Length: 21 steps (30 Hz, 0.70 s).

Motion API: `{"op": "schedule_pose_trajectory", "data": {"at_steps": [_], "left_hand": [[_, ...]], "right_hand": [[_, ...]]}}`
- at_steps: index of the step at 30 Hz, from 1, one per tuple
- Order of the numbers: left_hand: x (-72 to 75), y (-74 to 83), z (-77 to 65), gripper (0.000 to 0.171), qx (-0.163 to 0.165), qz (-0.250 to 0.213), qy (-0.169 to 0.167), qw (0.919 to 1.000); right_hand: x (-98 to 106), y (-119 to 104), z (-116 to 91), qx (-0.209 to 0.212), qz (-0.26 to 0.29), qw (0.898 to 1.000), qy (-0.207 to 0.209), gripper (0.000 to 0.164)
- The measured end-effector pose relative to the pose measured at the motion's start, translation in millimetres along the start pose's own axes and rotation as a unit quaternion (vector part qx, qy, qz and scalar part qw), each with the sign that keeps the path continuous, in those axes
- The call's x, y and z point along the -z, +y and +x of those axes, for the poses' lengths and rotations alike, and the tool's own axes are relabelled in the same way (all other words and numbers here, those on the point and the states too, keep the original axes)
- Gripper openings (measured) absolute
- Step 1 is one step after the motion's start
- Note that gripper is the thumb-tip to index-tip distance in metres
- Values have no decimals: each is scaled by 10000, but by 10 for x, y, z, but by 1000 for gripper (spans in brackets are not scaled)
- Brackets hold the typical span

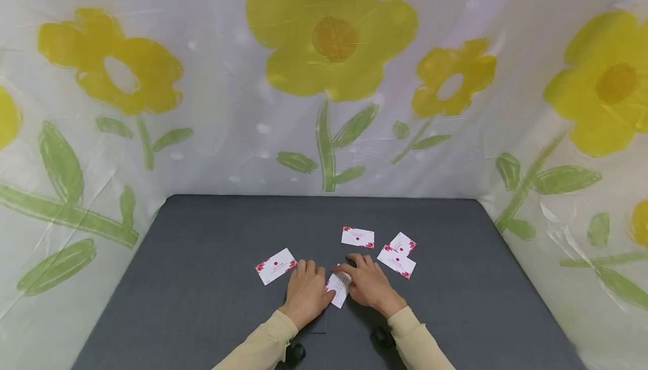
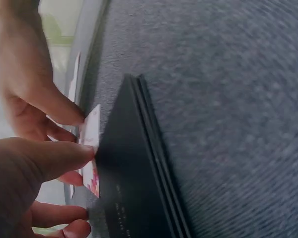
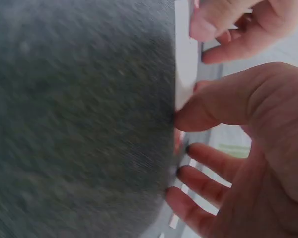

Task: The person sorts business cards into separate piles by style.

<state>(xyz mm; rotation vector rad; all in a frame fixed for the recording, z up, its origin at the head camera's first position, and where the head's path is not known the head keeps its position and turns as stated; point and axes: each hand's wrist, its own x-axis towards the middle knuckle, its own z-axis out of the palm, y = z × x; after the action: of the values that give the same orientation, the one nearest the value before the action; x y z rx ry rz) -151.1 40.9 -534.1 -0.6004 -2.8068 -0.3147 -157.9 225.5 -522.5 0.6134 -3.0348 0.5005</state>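
Between the two hands is a white card [image 1: 340, 287] with small print and red floral corners. My left hand [image 1: 306, 291] holds its left edge, the thumb [image 2: 74, 157] lying on the printed face. At the opposite edge my right hand [image 1: 371, 284] pinches the same card between thumb and forefinger, its other fingers [image 3: 203, 186] spread out apart from it. A dark, flat, layered folder-like piece [image 2: 131, 163] with faint lettering lies beside the card, close to the left hand and partly hidden under that forearm in the head view.
Another white card [image 1: 275, 266] lies left of the left hand. One more card [image 1: 358, 237] lies farther back, and two overlapping cards [image 1: 397, 260] are to the right. The dark grey table [image 1: 212, 280] ends at a flower-printed curtain [image 1: 217, 134].
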Motion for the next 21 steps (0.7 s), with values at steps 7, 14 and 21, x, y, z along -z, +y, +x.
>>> {"op": "schedule_pose_trajectory", "data": {"at_steps": [7,14,21], "left_hand": [[-13,25,-13,43,-94,-57,41,9999],[-38,36,1,35,-135,-142,70,9998],[-31,83,6,27,-187,-114,89,9997]], "right_hand": [[33,-22,-9,118,-613,9975,-323,54],[-9,-13,-38,226,-595,9978,192,41],[-58,-28,-122,167,-486,9968,608,30]]}}
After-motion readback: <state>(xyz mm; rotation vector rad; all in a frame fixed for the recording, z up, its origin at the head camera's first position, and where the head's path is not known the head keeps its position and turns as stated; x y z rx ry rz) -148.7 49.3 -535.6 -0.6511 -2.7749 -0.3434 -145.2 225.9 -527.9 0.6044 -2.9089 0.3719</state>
